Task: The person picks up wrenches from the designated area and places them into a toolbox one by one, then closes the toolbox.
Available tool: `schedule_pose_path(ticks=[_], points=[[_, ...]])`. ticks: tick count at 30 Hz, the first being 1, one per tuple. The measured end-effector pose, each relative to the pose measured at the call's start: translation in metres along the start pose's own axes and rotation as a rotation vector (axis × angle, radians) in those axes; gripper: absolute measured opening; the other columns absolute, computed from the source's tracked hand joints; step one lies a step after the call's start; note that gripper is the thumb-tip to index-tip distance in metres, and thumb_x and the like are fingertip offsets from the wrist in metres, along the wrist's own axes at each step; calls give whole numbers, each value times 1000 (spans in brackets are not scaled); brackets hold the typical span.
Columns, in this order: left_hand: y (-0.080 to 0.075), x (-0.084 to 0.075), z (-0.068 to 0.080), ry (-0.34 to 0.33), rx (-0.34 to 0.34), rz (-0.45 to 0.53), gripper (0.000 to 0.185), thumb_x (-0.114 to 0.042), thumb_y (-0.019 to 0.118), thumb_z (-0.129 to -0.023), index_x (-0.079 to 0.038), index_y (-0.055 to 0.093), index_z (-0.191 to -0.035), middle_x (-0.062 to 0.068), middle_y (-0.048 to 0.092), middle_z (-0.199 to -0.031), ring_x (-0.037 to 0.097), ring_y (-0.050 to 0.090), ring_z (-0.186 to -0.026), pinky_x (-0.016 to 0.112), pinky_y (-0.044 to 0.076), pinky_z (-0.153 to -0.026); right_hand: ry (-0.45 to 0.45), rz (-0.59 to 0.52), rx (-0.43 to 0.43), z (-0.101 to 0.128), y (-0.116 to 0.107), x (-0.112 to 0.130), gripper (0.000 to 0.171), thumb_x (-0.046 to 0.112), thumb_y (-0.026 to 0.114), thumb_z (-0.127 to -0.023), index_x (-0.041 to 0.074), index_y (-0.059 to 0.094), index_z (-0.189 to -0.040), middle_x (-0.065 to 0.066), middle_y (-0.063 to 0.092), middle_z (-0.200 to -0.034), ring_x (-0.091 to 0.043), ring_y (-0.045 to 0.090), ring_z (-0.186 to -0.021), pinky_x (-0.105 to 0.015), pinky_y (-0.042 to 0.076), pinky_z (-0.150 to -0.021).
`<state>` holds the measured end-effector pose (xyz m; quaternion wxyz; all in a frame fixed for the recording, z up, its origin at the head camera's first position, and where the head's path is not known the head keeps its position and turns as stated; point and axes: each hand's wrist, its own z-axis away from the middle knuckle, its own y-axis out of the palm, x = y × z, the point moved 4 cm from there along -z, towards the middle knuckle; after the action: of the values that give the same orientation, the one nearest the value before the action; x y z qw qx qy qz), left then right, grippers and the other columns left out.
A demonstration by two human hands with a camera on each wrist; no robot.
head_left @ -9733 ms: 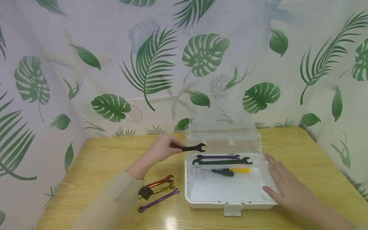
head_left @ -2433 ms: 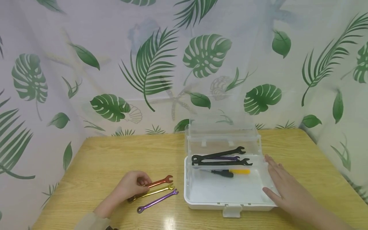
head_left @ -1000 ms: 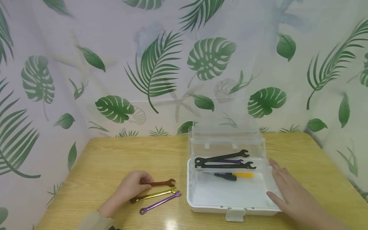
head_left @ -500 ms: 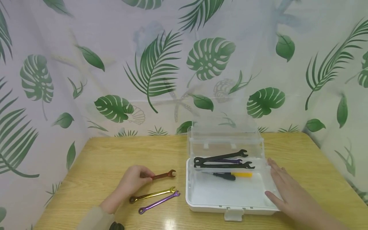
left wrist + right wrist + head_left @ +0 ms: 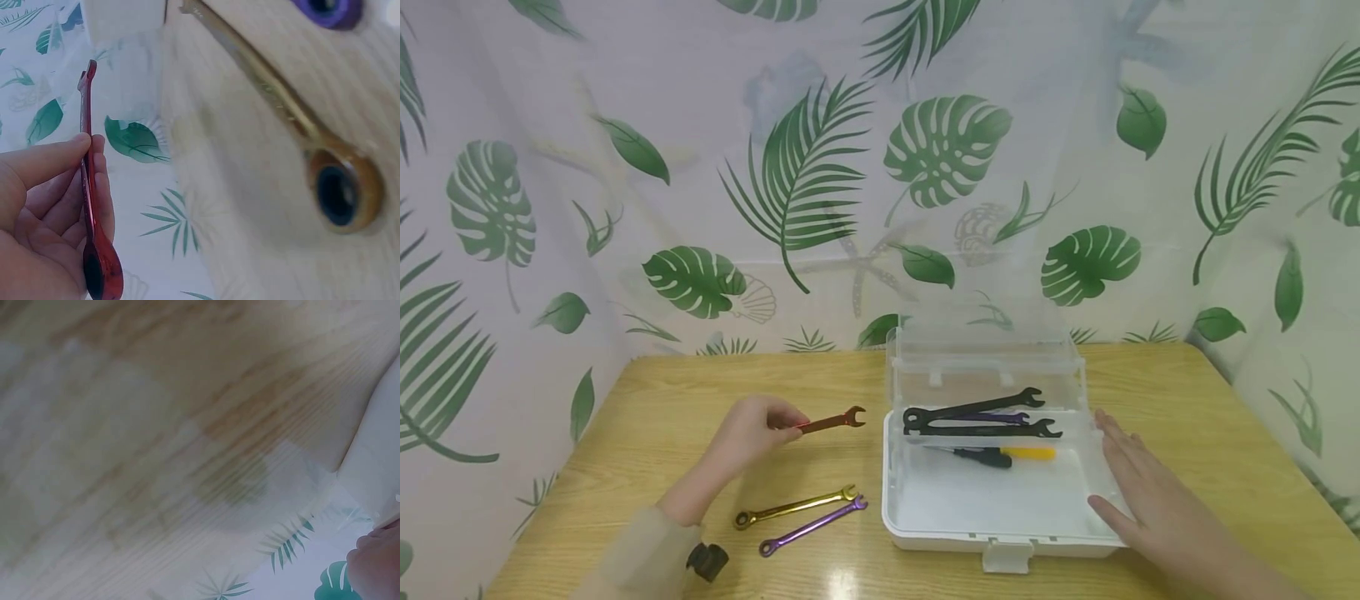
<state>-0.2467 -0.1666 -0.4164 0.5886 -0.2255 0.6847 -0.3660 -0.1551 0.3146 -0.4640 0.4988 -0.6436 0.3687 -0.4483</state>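
Red wrench (image 5: pixel 832 421) is off the table (image 5: pixel 662 417), held in the air left of the box (image 5: pixel 1000 533), open-end jaw pointing right toward it. Left hand (image 5: pixel 752 429) pinches its shank near the ring end, thumb on top and fingers under; the wrist view shows the wrench (image 5: pixel 90 206) lying across the fingers (image 5: pixel 103 200) with the ring end by the palm. Judgement: a slim metal tool, stiff, fairly light, glossy finish so likely a bit slippery; it won't flex or break, and a pinch on the flat of the shank nearer the middle would balance it better than the end hold now used. Left forearm comes in low from the bottom left, wrist raised a little, sleeve at the frame edge. Right hand (image 5: pixel 1150 500) lies flat with straight fingers against the box's right wall, palm down, gripping nothing, just steadying; the right wrist view shows mostly blurred tabletop and a bit of fingertip. On the table below the left hand lie a gold wrench (image 5: pixel 793 507) and a purple wrench (image 5: pixel 812 525), side by side and nearly parallel, near the box's front left corner. Inside the box: two black wrenches (image 5: pixel 977 417) at the back, something purple partly hidden between them, and a screwdriver (image 5: pixel 992 455) with a yellow-black handle. The clear lid (image 5: pixel 985 350) stands open behind. Leaf-print sheet all around.
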Motion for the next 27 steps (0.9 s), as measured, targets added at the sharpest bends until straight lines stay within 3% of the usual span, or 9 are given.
schedule_pose_path(ticks=[12,17,27], points=[[-4,-27,-9,37,43,26,9,-7,79,-95,-9,83,-102,5,82,-99,18,74,-90,37,63,-82,-16,2,-21,0,1,-1,88,42,59,-108,-2,14,-168,-20,10,-179,-47,23,-161,-6,-22,-114],[-3,-40,-13,71,47,34,9,-6,79,-94,-8,83,-102,6,82,-98,17,75,-90,35,62,-82,-75,34,-97,0,0,0,87,37,64,-105,-4,19,-167,-22,17,-177,-40,21,-164,-6,-19,-118],[6,-62,-25,101,51,33,9,-7,80,-94,-8,83,-102,6,82,-97,13,72,-84,28,59,-76,-100,50,-128,2,1,-1,87,35,65,-104,-5,20,-166,-21,16,-177,-30,10,-167,-7,-18,-120]])
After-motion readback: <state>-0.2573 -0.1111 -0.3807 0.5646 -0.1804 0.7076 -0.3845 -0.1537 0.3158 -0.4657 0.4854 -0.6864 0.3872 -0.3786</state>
